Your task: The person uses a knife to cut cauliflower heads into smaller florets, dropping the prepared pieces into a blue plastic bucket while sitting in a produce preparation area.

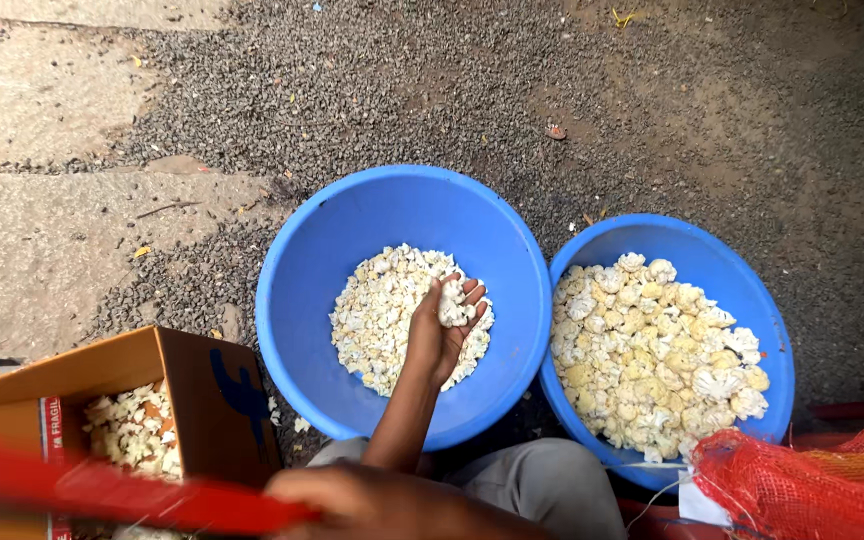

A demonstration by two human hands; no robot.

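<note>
My left hand reaches into the middle blue tub, palm up, with its fingers curled around a white cauliflower floret. It hovers just over the heap of small cut cauliflower pieces in that tub. Close to the camera at the bottom edge, my right hand grips a long red object that stretches left and is too blurred to identify. A second blue tub to the right holds larger florets.
A brown cardboard box with pale cauliflower scraps stands at the lower left. A red mesh sack lies at the lower right. My grey-trousered knee is below the tubs. The ground is gravel with concrete slabs on the left.
</note>
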